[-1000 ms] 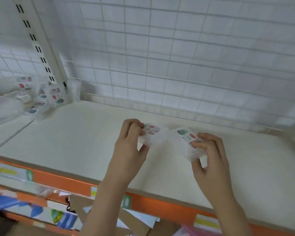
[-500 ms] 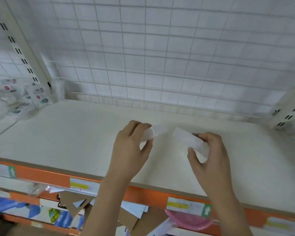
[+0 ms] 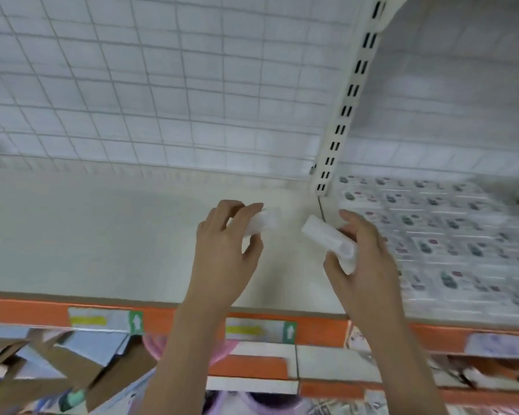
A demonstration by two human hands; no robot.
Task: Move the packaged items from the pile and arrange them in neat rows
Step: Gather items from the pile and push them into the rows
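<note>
Head view: the left hand (image 3: 222, 253) pinches a small white packet (image 3: 264, 223) between thumb and fingers; the right hand (image 3: 363, 259) grips a second white packet (image 3: 327, 238), both held above the cream shelf (image 3: 102, 235). Right of the right hand, beyond the slotted upright (image 3: 342, 121), rows of packaged items (image 3: 450, 235) lie flat; their labels are too blurred to read. Below the hands, shelf-edge tags (image 3: 105, 320) show yellow bars and white arrows on green.

cream shelf (image 3: 102, 235), wire grid back (image 3: 162, 85), slotted upright (image 3: 345, 115).

No text can be read; the shelf-edge tags (image 3: 289, 331) show only white up-arrows on green.
</note>
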